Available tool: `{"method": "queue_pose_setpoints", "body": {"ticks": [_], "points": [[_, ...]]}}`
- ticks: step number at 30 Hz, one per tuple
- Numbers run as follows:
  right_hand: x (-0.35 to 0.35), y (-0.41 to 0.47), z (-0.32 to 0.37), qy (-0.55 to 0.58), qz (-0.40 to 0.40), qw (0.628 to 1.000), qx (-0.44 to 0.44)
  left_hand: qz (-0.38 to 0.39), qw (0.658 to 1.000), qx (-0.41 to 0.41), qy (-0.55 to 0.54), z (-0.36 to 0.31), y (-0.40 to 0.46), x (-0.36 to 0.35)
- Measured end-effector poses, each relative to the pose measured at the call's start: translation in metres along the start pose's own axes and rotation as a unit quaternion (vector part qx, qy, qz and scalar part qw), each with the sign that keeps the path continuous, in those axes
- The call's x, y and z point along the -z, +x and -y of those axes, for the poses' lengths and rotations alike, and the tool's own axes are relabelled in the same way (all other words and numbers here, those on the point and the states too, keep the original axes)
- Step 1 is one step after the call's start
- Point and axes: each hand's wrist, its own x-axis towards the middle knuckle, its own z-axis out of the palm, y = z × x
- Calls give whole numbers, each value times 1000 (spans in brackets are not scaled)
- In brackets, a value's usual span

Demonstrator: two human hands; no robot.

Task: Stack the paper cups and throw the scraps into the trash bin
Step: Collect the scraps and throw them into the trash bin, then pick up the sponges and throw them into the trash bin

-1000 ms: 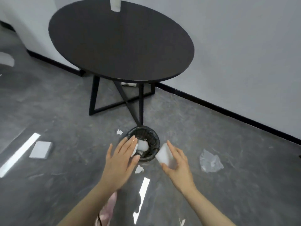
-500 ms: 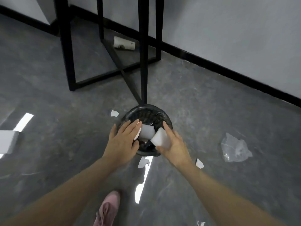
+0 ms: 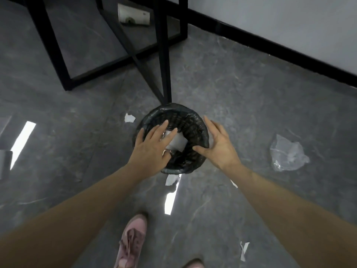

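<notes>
the trash bin, a small round basket lined with a black bag, stands on the grey floor right at the foot of a black table leg. both bare hands hover over its mouth. the left hand lies palm down over the near-left part of the rim, its fingers spread apart and empty, the fingertips reaching above a white piece that sits inside the bin. the right hand is over the right rim, fingers apart and loose, thumb pointing in toward the bin's middle, holding nothing. several white scraps lie on the floor around the bin: one scrap just beyond its left side, a torn scrap touching or nearly touching its near edge, a thin sliver near the bin under the right forearm, and a curled strip well nearer the person than the bin. a crumpled clear plastic bag lies well to the right of the bin. a paper cup lies on its side under the table frame, far beyond the bin. a pink shoe stands on the near side of the bin.
</notes>
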Motion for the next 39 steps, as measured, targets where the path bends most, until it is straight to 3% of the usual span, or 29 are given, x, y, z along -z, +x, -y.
{"method": "queue_pose_setpoints", "body": {"ticks": [8, 15, 21, 26, 32, 39], "points": [[92, -63, 37, 116, -40, 992, -1, -83, 992, 1, -91, -82, -5, 99], [210, -178, 86, 92, -87, 991, 42, -105, 981, -56, -150, -215, -43, 208], [330, -315, 117, 98, -187, 977, 18, -103, 970, -132, -173, -345, -88, 291], [390, -432, 139, 68, -278, 958, -8, -85, 942, -239, -222, -438, -129, 337], [402, -560, 171, 105, -411, 900, -98, 11, 886, -388, -255, -514, -180, 361], [357, -678, 211, 133, -571, 778, -225, 152, 793, -559, -190, -572, -265, 384]]}}
